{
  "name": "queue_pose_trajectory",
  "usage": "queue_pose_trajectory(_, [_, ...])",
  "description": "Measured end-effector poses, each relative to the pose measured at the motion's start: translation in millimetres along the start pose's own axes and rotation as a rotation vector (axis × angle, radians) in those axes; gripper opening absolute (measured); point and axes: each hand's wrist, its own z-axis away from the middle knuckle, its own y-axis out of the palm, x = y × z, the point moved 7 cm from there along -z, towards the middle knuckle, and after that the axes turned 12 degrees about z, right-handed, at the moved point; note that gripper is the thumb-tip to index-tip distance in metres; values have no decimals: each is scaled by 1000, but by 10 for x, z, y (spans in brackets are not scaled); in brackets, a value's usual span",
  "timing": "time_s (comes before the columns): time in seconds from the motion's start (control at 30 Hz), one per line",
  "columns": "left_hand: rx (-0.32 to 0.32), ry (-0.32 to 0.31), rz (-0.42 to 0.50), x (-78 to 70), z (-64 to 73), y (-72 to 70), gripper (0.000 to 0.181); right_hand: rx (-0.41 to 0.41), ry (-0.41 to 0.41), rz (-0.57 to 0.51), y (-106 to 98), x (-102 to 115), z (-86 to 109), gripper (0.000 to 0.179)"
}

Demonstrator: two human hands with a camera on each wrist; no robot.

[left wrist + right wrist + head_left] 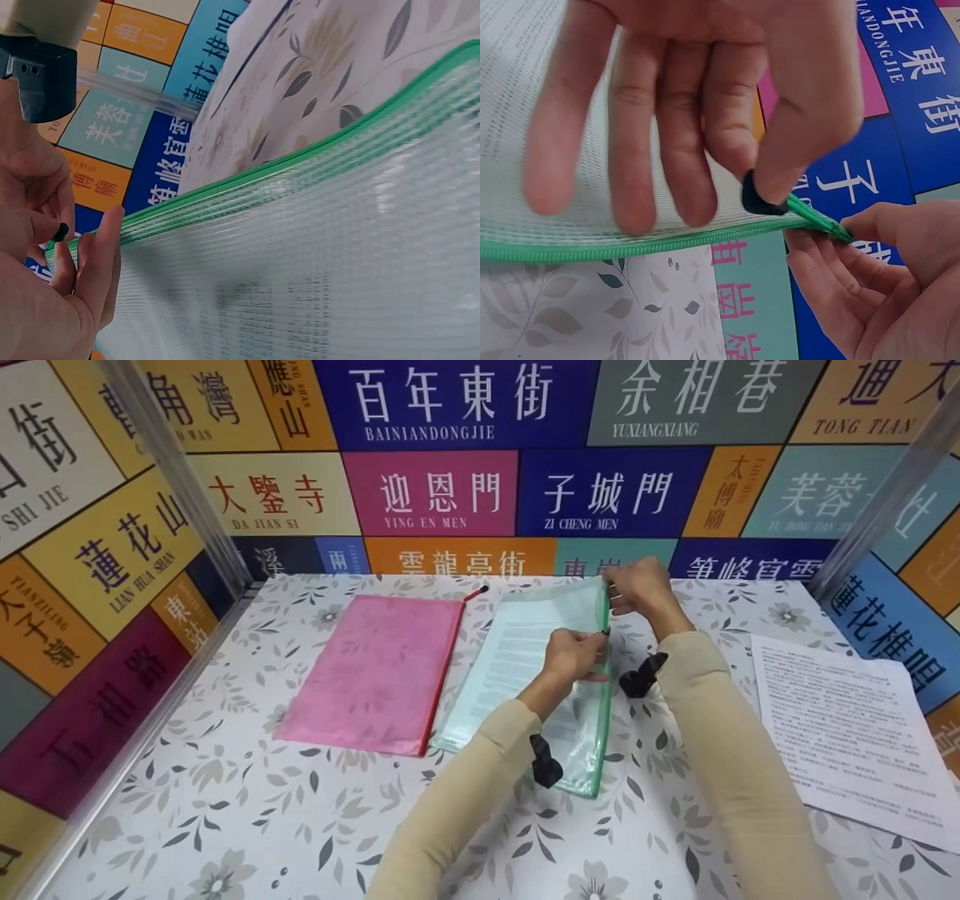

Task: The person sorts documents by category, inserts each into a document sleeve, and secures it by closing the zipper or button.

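Note:
A clear zip pouch [517, 660] with a green zipper [300, 154] lies angled on the table, its zipper edge at the right raised by the hands. Printed paper shows through its mesh sheet. My left hand [571, 654] pinches the black zipper pull [760, 196] between thumb and index finger, part-way along the zipper near its far end. The other left fingers [634, 165] stretch loosely across the pouch. At the far right corner, my right hand [641, 589] pinches the green zipper end between thumb and fingers [840, 277].
Left of the pouch lies a pink zip pouch [375, 675] with a red zipper, its pull [477, 593] sticking out at the far corner. Printed sheets [847, 735] lie on the right of the flower-patterned table [247, 825]. Panels with coloured signs [457, 495] stand behind and at the sides.

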Motion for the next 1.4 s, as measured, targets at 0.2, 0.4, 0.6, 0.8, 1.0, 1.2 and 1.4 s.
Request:
queue_pose_trajectory(0.2, [39, -18, 48, 98, 44, -57, 21, 11, 6, -6, -18, -14, -10, 39])
queue_pose_trajectory(0.4, [96, -33, 88, 179, 76, -146, 18, 34, 13, -10, -11, -40, -22, 39])
queue_pose_trajectory(0.6, [139, -55, 95, 235, 144, -193, 19, 45, 22, -21, 15, -40, -13, 37])
queue_pose_trajectory(0.8, [159, -85, 101, 295, 257, -152, 20, 37, 26, -13, 7, -48, -22, 42])
queue_pose_trajectory(1.0, [222, -121, 105, 353, 363, -141, 25, 12, 39, -10, -20, -95, -59, 52])
queue_pose_trajectory(1.2, [277, -139, 95, 403, 452, -224, 24, 18, 42, -39, -22, -163, -82, 47])
queue_pose_trajectory(1.4, [316, -135, 61, 422, 521, -321, 25, 4, 47, -34, -38, -194, -87, 41])
